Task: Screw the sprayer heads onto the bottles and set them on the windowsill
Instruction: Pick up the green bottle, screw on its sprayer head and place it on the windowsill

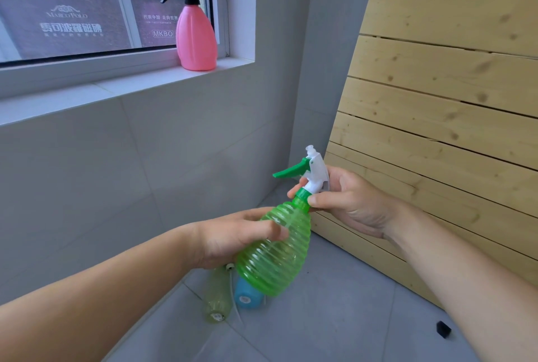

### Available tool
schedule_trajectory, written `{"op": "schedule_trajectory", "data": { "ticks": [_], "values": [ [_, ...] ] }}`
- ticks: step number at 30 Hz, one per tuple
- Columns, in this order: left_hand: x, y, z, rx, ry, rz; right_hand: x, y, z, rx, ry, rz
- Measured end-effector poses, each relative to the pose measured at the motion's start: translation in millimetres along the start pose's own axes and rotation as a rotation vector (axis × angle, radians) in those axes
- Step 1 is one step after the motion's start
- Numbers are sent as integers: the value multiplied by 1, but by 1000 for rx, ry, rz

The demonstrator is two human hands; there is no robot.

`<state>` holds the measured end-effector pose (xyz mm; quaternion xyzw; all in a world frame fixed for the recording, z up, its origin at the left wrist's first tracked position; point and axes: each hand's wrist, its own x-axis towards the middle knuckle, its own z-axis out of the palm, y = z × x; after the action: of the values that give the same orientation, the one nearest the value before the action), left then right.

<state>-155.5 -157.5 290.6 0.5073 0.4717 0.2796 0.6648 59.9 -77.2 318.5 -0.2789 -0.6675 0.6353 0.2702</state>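
I hold a ribbed green bottle [276, 251] tilted in mid-air. My left hand [233, 238] grips its body from the left. My right hand [346, 201] pinches the green collar of the white sprayer head [316, 172], which sits on the bottle's neck with its green trigger pointing left. A pink bottle [196, 38] with a black sprayer head stands upright at the right end of the white windowsill [116, 88]. On the floor below lie a pale green bottle [217, 300] and a blue bottle [247, 296], partly hidden by the held one.
A slatted wooden panel [451, 129] leans against the wall on the right. A small black piece [443, 329] lies on the grey floor tiles at the lower right. A thin white tube [231, 283] lies between the two floor bottles.
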Motion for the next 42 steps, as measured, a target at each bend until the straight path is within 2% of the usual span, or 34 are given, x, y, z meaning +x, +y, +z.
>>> {"op": "schedule_trajectory", "data": {
  "ticks": [6, 11, 16, 20, 23, 26, 31, 37, 42],
  "values": [
    [-1, 3, -4, 128, 70, 3, 6, 2, 8, -143, 127, 11],
    [0, 3, -2, 196, 183, 47, 10, 2, 10, -182, 164, 28],
    [-2, 3, -2, 174, 202, 56, 9, 4, 10, 18, 194, 42],
    [-3, 5, -5, 58, 104, 41, 5, -1, 6, 212, 79, 46],
    [-2, 3, -6, -4, 66, 13, 4, -1, 3, 224, 37, 42],
    [-1, 4, -3, 48, 88, 39, 8, 2, 4, 170, 78, 28],
    [0, 5, 2, 172, 164, 34, 14, 8, 18, -157, 247, 30],
    [0, 11, 1, 171, 187, 75, 11, 3, 15, -21, 242, 0],
    [0, 9, 6, 189, 223, 92, 17, 9, 23, -185, 329, 44]
  ]
}}
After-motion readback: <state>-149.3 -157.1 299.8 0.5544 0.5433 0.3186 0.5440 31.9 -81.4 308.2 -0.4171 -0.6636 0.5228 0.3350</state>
